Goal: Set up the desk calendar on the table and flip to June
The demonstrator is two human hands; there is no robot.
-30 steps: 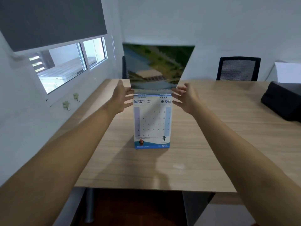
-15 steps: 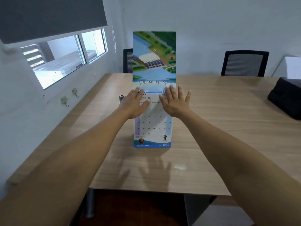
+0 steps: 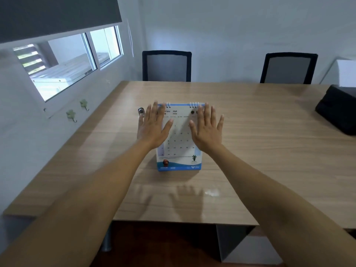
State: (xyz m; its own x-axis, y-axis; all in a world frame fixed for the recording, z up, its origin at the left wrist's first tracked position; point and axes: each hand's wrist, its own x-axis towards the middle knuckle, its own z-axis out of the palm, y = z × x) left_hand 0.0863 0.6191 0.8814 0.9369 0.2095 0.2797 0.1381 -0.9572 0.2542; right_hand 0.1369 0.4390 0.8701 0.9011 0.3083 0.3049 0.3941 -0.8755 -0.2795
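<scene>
Both hands are up in front of the desk calendar (image 3: 180, 139), left hand (image 3: 153, 126) and right hand (image 3: 206, 128) spread flat, fingers splayed, gripping nothing. Whether the palms press the page or float just off it, I cannot tell. The calendar stands upright on the desk (image 3: 260, 143) directly beyond the hands, its page reading 2026 with "NE" peeking past the left hand. June, by my read. Open palms suggest steadying the sheet flat.
</scene>
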